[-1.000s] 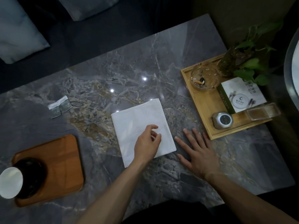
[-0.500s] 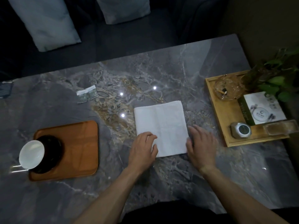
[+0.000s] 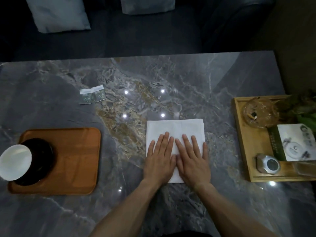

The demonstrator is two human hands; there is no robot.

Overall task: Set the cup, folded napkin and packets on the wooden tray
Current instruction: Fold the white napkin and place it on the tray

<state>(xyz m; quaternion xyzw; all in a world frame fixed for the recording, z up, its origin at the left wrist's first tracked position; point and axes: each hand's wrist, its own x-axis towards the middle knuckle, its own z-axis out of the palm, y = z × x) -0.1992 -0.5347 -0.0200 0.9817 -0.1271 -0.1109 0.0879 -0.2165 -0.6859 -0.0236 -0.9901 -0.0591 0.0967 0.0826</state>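
A white napkin (image 3: 176,128) lies flat on the marble table in front of me. My left hand (image 3: 159,159) and my right hand (image 3: 193,159) rest side by side on its near half, palms down, fingers stretched out, holding nothing. At the left stands the brown wooden tray (image 3: 77,158) with rounded corners. A white cup (image 3: 14,161) sits on a dark round saucer (image 3: 42,156) on the tray's left end. Two small grey-green packets (image 3: 92,96) lie on the table beyond the tray, apart from everything else.
A lighter wooden tray (image 3: 242,142) at the right edge holds a glass ashtray (image 3: 259,113), a white-and-green box (image 3: 295,144), a round metal object (image 3: 267,163) and plant leaves (image 3: 306,108). Cushions (image 3: 59,14) lie on dark seating beyond the table's far edge.
Both hands have moved onto the napkin and now lie flat on it; before, the left pinched its edge and the right rested beside it. The camera view has shifted right and squared up.
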